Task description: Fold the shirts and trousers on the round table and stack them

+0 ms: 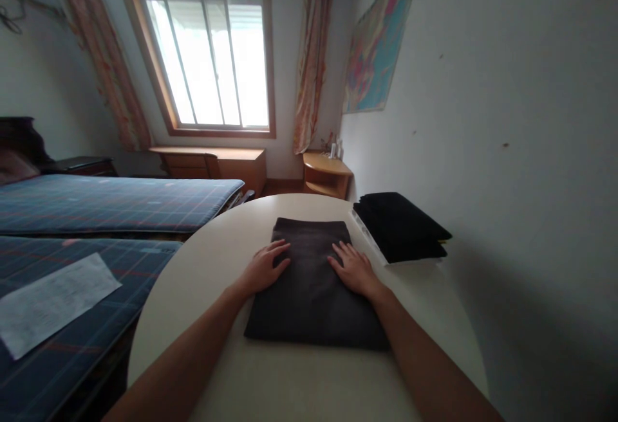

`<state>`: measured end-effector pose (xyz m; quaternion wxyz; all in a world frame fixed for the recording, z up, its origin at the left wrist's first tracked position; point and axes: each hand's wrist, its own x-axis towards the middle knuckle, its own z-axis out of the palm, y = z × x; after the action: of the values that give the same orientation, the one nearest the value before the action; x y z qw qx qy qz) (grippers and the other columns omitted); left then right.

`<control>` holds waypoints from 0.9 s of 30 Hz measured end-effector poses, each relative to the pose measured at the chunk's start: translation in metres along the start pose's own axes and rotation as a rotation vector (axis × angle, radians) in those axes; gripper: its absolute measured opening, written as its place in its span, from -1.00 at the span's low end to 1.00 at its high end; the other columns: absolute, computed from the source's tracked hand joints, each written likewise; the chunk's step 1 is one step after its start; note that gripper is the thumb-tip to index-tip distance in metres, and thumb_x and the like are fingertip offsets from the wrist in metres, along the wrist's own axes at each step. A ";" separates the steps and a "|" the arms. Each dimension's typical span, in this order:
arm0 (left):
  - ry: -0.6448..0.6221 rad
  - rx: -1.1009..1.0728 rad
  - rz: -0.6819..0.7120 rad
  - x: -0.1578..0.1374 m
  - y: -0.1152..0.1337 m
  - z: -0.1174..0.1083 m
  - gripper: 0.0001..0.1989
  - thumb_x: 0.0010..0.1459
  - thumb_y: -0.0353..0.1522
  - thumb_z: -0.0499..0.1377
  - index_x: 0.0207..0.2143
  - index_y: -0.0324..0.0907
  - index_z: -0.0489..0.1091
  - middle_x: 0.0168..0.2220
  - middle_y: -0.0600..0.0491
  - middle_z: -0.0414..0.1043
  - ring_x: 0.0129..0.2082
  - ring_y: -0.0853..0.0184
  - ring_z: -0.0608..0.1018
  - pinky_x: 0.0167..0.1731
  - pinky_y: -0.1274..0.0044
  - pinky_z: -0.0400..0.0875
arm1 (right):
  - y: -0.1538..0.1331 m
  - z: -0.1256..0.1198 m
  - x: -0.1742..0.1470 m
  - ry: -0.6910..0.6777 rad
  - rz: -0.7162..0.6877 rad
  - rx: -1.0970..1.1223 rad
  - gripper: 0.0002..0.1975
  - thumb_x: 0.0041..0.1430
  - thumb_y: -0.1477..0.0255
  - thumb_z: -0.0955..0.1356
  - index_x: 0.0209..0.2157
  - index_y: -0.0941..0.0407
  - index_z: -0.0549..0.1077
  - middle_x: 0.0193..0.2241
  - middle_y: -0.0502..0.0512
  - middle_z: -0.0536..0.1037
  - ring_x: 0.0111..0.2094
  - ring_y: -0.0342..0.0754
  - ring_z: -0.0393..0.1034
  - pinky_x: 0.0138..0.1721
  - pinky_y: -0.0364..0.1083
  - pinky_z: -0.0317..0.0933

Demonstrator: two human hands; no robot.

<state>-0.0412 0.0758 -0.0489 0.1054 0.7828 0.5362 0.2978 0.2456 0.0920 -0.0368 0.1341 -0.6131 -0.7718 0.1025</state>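
A dark grey folded cloth (311,306) lies flat on the round white table (232,377), its long sides running away from me. My left hand (264,267) rests on its left edge, fingers spread and pointing inward. On the opposite edge lies my right hand (355,269), also flat with the fingers apart. Neither hand grips anything. Faint creases show in the cloth between them. What kind of garment or fabric it is, I cannot tell.
A stack of folded black cloth (400,226) sits on something white at the table's right, by the wall. Left of the table stand beds with blue plaid mattresses (111,203); a paper sheet (58,303) lies on the nearer one. A corner shelf (328,166) stands beyond the table.
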 end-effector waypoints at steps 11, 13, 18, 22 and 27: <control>-0.025 0.086 -0.183 -0.001 -0.001 0.007 -0.52 0.32 -0.15 0.03 0.23 -0.06 0.31 0.36 -0.08 0.11 0.36 0.04 0.14 0.31 0.08 -0.11 | 0.003 0.000 -0.004 0.065 0.106 -0.071 -0.38 0.33 0.10 0.18 0.31 0.09 0.21 0.38 0.23 0.06 0.38 0.28 -0.14 0.29 0.38 -0.31; 0.014 0.094 -0.141 -0.001 -0.003 0.006 -0.53 0.30 -0.17 0.05 0.18 -0.12 0.36 0.32 -0.11 0.18 0.31 0.05 0.25 0.30 0.15 0.00 | -0.006 -0.012 -0.013 0.121 0.008 -0.089 -0.49 0.31 0.19 0.25 0.21 0.08 0.35 0.33 0.24 0.18 0.36 0.26 -0.07 0.29 0.35 -0.27; 0.043 0.033 -0.091 -0.002 -0.008 0.001 -0.57 0.26 -0.21 0.08 0.12 -0.13 0.43 0.23 -0.08 0.34 0.21 0.11 0.40 0.25 0.29 0.19 | -0.054 -0.040 -0.053 -0.054 -0.559 0.119 -0.75 0.24 0.23 0.35 -0.12 0.06 0.50 -0.10 0.09 0.52 -0.05 -0.02 0.40 0.03 -0.04 0.21; 0.061 -0.010 -0.104 -0.001 -0.011 0.000 -0.60 0.25 -0.24 0.09 0.08 -0.11 0.46 0.20 -0.05 0.37 0.18 0.14 0.43 0.24 0.30 0.22 | -0.095 -0.036 -0.081 -0.177 -0.827 -0.006 -0.58 0.03 0.09 0.47 -0.17 0.07 0.49 -0.18 0.07 0.51 -0.16 0.01 0.40 -0.08 -0.05 0.24; 0.068 -0.003 -0.114 0.001 -0.011 0.001 -0.62 0.24 -0.25 0.09 0.06 -0.12 0.47 0.19 -0.04 0.40 0.17 0.14 0.43 0.24 0.32 0.22 | -0.115 -0.022 -0.089 -0.143 -0.828 -0.232 -0.83 0.18 0.36 0.36 -0.22 0.15 0.48 -0.25 0.13 0.54 -0.19 0.04 0.43 -0.21 -0.04 0.27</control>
<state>-0.0489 0.0813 -0.0541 0.1051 0.7404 0.5825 0.3184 0.1658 -0.0211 0.0140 0.0404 -0.2544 -0.9662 -0.0049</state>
